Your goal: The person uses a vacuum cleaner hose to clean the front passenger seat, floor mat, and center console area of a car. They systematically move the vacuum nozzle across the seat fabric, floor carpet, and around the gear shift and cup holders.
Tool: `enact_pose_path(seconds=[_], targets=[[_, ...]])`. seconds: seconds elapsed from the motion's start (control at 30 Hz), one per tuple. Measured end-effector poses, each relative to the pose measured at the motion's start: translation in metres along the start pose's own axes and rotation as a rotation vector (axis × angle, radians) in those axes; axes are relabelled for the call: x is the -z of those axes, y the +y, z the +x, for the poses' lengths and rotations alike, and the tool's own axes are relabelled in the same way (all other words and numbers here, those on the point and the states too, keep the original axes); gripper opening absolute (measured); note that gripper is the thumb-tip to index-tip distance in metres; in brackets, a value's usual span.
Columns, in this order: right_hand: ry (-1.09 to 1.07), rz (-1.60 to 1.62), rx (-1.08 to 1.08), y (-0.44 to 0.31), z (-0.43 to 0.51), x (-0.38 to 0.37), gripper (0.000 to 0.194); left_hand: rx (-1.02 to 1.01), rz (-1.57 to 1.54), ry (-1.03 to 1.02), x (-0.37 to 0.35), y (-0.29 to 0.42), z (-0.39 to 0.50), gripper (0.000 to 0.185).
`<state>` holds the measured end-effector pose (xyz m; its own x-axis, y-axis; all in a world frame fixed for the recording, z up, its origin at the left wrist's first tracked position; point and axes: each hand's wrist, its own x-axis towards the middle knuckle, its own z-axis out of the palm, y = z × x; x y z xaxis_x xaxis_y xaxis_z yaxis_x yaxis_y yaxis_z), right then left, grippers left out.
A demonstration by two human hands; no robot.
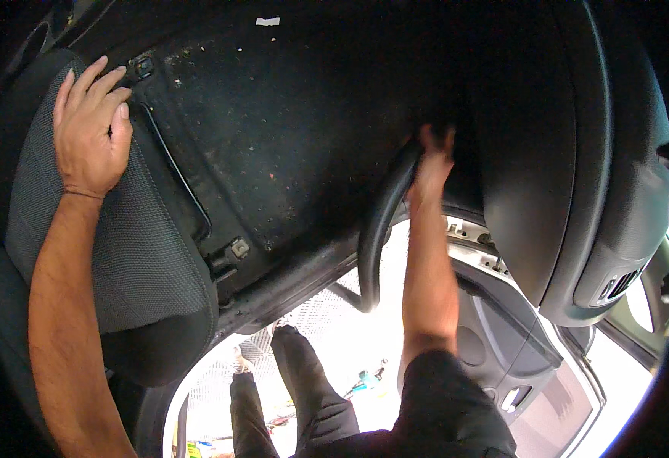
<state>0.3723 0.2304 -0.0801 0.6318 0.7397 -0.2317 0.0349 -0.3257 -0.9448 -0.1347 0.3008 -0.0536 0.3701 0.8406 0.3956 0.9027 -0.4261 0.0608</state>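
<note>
My left hand (93,129) rests with its fingers spread on the grey fabric cushion of a car seat (145,252), near the cushion's edge. Towards the footwell, on the right, my right hand (434,149) is blurred and partly in shadow, beside the upper end of a thick black hose (375,240). Whether its fingers grip the hose cannot be told. The hose bends down over the door sill and out of the car. Under both arms spreads the dark floor carpet (254,137), dotted with small crumbs and light debris. A black metal bar (177,166) runs along the seat's front.
The dashboard (592,172) with a side air vent (620,286) curves along the right. Below it an open car door (512,349) hangs outward. The door sill (294,280) crosses the middle. Outside, blue and other coloured items lie on the bright ground near my legs. A white scrap (267,22) lies far in.
</note>
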Motion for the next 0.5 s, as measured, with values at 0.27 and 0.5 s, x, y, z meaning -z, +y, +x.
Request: enact_pose_path(seconds=[0.27,0.5], targets=[[-0.043,-0.257,-0.360,0.061,-0.087,-0.057,0.087,0.035,-0.033,-0.058,0.005,0.001,0.003,0.028],[0.135,-0.986,-0.016,0.030,0.026,0.019,0.094,0.045,-0.046,-0.038,0.006,0.005,0.005,0.028]])
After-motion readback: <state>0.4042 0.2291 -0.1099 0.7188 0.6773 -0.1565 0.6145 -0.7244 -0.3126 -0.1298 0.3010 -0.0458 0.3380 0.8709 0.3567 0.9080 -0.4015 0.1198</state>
